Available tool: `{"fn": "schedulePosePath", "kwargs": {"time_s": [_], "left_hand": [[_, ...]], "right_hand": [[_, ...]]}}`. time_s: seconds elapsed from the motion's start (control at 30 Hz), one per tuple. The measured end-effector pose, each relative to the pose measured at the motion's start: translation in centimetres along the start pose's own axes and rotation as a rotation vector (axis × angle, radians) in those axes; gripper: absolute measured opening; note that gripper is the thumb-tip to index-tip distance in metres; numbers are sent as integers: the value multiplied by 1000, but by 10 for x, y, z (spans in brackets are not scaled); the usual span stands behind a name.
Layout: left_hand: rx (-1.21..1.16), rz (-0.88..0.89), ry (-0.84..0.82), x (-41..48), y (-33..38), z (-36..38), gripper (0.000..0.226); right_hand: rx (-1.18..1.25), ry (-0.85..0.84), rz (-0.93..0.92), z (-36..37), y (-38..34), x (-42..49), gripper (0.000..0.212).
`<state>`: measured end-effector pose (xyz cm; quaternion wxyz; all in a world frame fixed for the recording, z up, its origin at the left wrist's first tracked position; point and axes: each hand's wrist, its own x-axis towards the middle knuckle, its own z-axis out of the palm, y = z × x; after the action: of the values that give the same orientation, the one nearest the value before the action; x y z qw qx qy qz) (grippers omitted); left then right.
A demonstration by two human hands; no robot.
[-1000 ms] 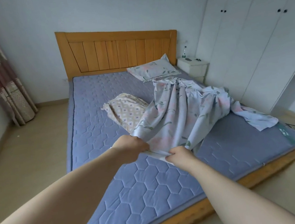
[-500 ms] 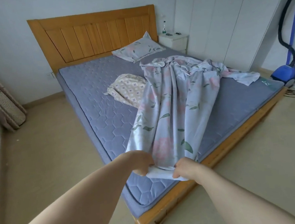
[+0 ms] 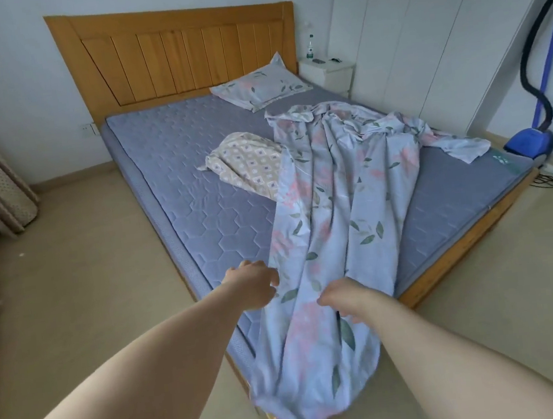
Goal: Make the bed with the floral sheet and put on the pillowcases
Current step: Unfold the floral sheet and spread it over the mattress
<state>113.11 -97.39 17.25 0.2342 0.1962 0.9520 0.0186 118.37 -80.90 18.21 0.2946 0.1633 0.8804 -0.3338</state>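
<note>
The floral sheet (image 3: 336, 202) lies in a long rumpled band across the mattress (image 3: 197, 190), bunched at its far end well beyond the fingers and spilling over the bed's near corner below them. The left hand (image 3: 253, 286) is just beside the sheet's left edge, its fingers (image 3: 250, 265) loosely curled; whether they pinch any cloth I cannot tell. The right hand (image 3: 345, 296) sits on top of the sheet with its fingers (image 3: 325, 298) bent down into the fabric, but it is not clear whether they are clamped on a fold.

Beyond the left fingers, a beige patterned pillow (image 3: 249, 162) lies on the bare mattress, its right side tucked under the sheet's edge. Far beyond both hands, a pillow in a floral case (image 3: 259, 85) rests by the wooden headboard (image 3: 181, 54). Past it stands a white nightstand (image 3: 328, 72) with a bottle (image 3: 309, 48) on it. Far to the right of the right fingers, a blue vacuum cleaner (image 3: 529, 142) stands on the floor.
</note>
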Motion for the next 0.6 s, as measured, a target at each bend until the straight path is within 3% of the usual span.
{"fn": "schedulePosePath", "kwargs": {"time_s": [0.13,0.23,0.3,0.33,0.4,0.43,0.6], "left_hand": [[-91,-41,41,35,-59,-21,39],[-176,-64,82,64,-119,-44,41],[-221,-50,82,82,-161,-63,39],[-250,-54,73,89,-177,-70,38],[-292,-53,71,110,-221,-91,38],[-315,-52,79,118,-236,-99,37],[-370,-68,102,177,-305,-143,34]], "right_hand": [[118,59,48,11,-59,44,21],[215,75,60,24,-119,91,9],[301,91,95,32,-163,117,19],[311,101,103,34,-182,127,3],[390,122,143,39,-225,162,35],[412,112,145,40,-243,173,26],[450,166,152,31,-311,236,39]]}}
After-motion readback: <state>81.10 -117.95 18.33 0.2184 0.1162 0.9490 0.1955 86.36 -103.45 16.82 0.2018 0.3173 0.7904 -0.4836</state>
